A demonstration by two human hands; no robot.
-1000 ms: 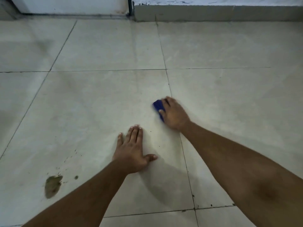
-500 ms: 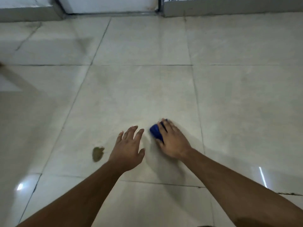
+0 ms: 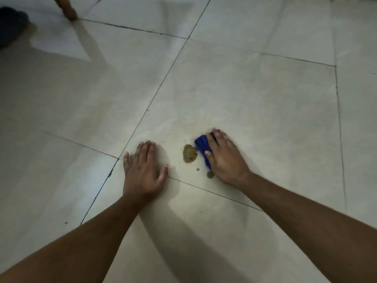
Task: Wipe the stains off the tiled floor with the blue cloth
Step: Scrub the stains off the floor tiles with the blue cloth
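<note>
A bunched blue cloth (image 3: 202, 145) lies on the pale tiled floor (image 3: 255, 94) under my right hand (image 3: 226, 160), whose thumb and fingers hold it down; most of the cloth is hidden beneath the palm. A greenish-brown stain (image 3: 189, 153) sits right against the cloth's left edge. Two small spots (image 3: 210, 175) of the same colour lie just below it, near my right wrist. My left hand (image 3: 142, 170) rests flat on the floor to the left of the stain, fingers spread, holding nothing.
A wooden furniture leg (image 3: 67, 7) stands on the floor at the top left, with a dark object (image 3: 10, 23) beside it at the left edge. Dark grout lines cross the tiles around both hands.
The view has swung left and down. My right hand has slid the cloth up to the stain. My left hand has come down flat on the floor left of it.
</note>
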